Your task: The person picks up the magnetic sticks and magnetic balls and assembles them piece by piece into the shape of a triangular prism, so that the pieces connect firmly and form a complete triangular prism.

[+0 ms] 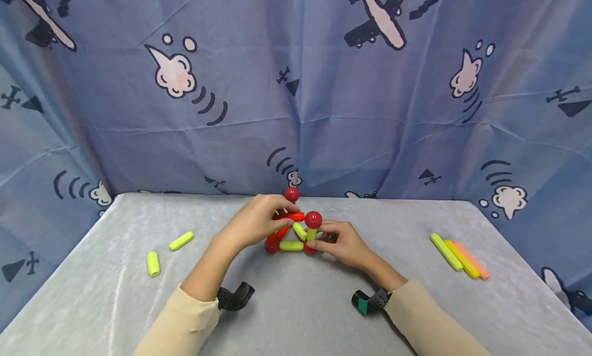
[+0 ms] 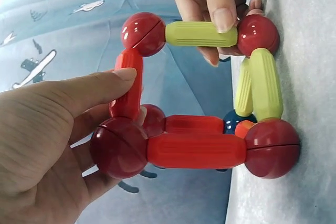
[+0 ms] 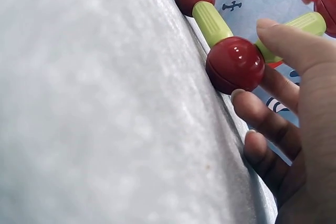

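Red & lime-green plastic rod-and-ball frame stands on the grey cloth-covered table, approx. centre, nr the far edge. L hand: thumb & fingers pinch the ribbed red plastic top rod, btwn the glossy red upper L ball & the glossy red upper R ball. R hand: thumb & index grip the upright lime-green ribbed rod low down, just above the glossy red lower R ball; other fingers loosely curled by that ball, can't tell if touching. Behind, low & partly hidden, a shiny dark-blue ball; a glossy red rear ball tops the back.

Elsewhere on the cloth: two short lime-green plastic rods, apart, on the L; three longer plastic rods (lime, yellow, salmon) side by side on the R. Black plastic wrist cams, beige fabric sleeves. Bkgd: blue-purple fabric curtain w/ printed planes, clouds, etc.
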Demonstrator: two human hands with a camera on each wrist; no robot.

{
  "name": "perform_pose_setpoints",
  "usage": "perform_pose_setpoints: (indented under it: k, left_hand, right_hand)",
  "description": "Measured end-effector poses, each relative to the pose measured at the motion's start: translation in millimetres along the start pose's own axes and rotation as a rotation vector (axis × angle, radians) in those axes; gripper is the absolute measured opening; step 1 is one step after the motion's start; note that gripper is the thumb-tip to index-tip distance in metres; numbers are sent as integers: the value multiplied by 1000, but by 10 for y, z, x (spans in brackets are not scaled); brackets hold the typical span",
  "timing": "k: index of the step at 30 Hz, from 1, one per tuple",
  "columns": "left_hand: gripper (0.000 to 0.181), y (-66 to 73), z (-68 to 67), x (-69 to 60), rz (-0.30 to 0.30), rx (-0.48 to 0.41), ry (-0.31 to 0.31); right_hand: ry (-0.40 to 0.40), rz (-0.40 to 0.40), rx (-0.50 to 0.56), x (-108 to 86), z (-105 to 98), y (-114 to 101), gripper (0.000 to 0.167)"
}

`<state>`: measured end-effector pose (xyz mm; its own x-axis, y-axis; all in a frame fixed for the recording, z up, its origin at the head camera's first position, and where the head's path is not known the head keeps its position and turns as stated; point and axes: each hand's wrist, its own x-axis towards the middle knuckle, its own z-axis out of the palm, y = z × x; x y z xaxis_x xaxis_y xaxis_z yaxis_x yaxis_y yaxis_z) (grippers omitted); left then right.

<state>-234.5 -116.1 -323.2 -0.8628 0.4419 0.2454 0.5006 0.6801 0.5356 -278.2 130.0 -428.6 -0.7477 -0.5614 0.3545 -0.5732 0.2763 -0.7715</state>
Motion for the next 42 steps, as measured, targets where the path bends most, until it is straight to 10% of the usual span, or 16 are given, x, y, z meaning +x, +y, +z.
perform_pose_setpoints:
  k: [11, 17, 25, 33, 42]
  left_hand:
    - [25, -52, -118, -28, -8, -38, -12]
    - [32, -326, -471, -236, -179, -29, 62]
    - [46, -766, -839, -625, -456, 47, -155]
    - [49, -1103, -886, -829, -496, 30, -282]
    - [38, -1302, -795, -877, -585, 19, -273]
  right_hand:
    - [-13, 17, -16, -7, -3, 0, 13]
    - [-27, 62, -50, -41, 35, 33, 24]
    - [-32, 76, -51, -21, 22, 35, 25]
    - [-50, 95, -53, -3, 6, 45, 28]
    - [-54, 101, -30, -4, 2, 29, 29]
